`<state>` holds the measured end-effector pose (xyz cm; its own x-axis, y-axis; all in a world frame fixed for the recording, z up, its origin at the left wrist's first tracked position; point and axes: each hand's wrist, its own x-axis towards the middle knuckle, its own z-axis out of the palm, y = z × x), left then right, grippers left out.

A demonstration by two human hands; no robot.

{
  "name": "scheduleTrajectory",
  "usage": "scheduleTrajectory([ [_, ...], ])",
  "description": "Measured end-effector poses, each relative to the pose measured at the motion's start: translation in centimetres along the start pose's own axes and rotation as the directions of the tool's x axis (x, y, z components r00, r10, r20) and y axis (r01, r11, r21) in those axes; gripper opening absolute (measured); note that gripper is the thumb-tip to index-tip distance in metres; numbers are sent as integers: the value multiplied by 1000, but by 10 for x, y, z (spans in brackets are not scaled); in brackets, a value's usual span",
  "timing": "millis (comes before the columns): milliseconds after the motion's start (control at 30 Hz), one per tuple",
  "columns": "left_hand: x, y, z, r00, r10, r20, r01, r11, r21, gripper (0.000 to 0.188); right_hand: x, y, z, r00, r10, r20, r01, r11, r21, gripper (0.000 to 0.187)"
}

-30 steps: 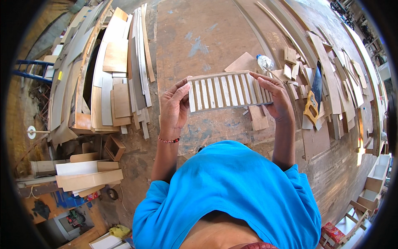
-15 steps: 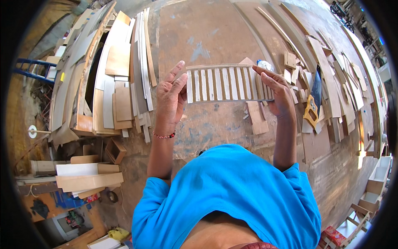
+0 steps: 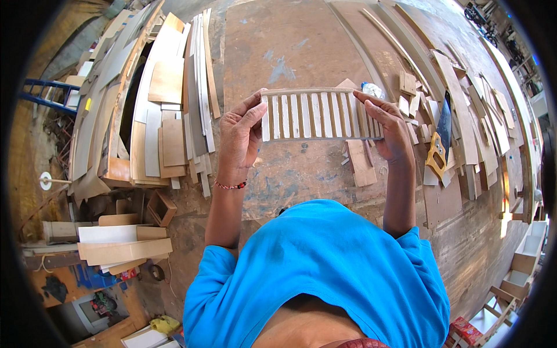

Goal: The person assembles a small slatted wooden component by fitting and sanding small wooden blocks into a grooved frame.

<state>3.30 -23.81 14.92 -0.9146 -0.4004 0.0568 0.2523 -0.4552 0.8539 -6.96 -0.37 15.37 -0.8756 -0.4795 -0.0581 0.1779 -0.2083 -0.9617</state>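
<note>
Between my two hands I hold up a slatted wooden panel (image 3: 316, 116), with white strips and brown gaps running up and down and a plain wooden edge along its top. My left hand (image 3: 242, 124) grips its left end, thumb on the near face and fingers bent behind the upper corner. The right end is in my right hand (image 3: 390, 127), with the fingers along the top corner and edge. The panel is held level above the worktable (image 3: 284, 174). Part of the far side of the panel is hidden.
A handsaw (image 3: 439, 142) with a wooden handle lies to the right among several wood offcuts (image 3: 407, 84). Long boards (image 3: 165, 75) are stacked on the left. A small flat board (image 3: 362, 165) lies just beyond my body. At the lower left are more panels (image 3: 125, 243).
The fingers of my left hand, raised off the corner before, have closed onto the panel's left end. The panel and my right hand have barely moved.
</note>
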Motion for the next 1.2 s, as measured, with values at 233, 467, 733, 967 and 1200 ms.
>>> scheduleTrajectory([
  [233,2,-2,-1,1000,1,5,-1,999,-32,24,2,1,1,1000,9,0,-9,1000,14,34],
  [467,2,-3,-2,1000,-13,-22,12,999,-31,24,6,4,0,1000,14,-3,-14,1000,9,33],
  [733,4,-8,-6,998,-9,-56,6,999,-43,29,9,11,-2,1000,13,-8,-13,1000,22,36],
  [967,5,-8,-6,999,-35,-42,35,999,-2,31,9,12,-4,1000,30,-2,-29,999,43,34],
  [1200,-3,-11,-15,998,-10,70,6,999,53,33,4,14,0,995,-46,84,49,998,-33,48],
])
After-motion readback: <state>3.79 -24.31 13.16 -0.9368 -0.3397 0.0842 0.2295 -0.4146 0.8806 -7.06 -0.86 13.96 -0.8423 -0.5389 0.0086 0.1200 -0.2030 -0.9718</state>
